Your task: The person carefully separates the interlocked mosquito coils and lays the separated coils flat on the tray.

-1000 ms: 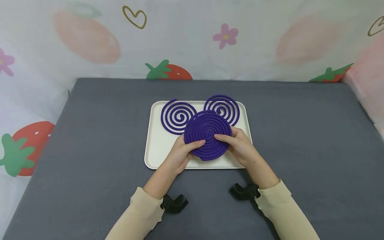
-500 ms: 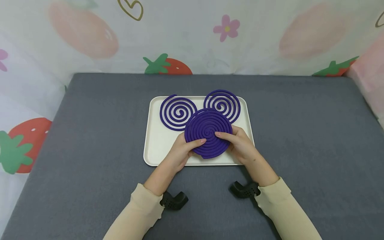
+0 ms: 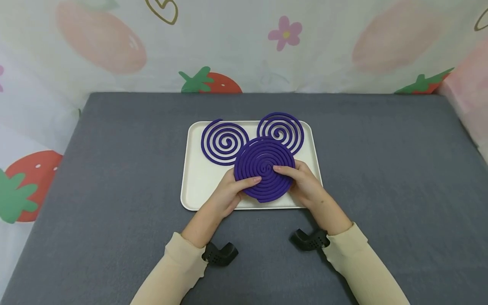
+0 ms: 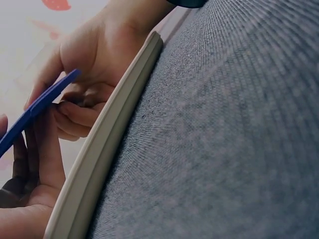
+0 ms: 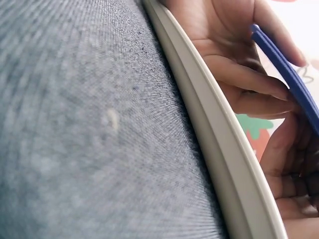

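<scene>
Both hands hold a tightly wound purple mosquito coil (image 3: 264, 154), its flat face tilted up over the front half of a white tray (image 3: 195, 188). My left hand (image 3: 228, 192) grips its lower left edge, thumb on the face and fingers behind. From the right, my right hand (image 3: 309, 183) pinches it the same way, thumb tip near the centre. Side-on in the left wrist view, the coil (image 4: 36, 108) appears as a thin slanting disc above the tray rim. Behind it, a loose open coil (image 3: 227, 145) lies at the tray's back left and another (image 3: 280, 136) at the back right.
The back-right open coil overhangs the tray's far rim, and the held coil partly covers both open coils in the head view. A grey cloth (image 3: 114, 178) covers the table. Black wrist devices (image 3: 221, 255) jut inward from both cuffs. A strawberry-print curtain (image 3: 244, 46) hangs behind.
The head view has tilted slightly downward, so everything sits a little higher in it. Both hands keep the same hold on the mosquito coil, and the open coils stay in place.
</scene>
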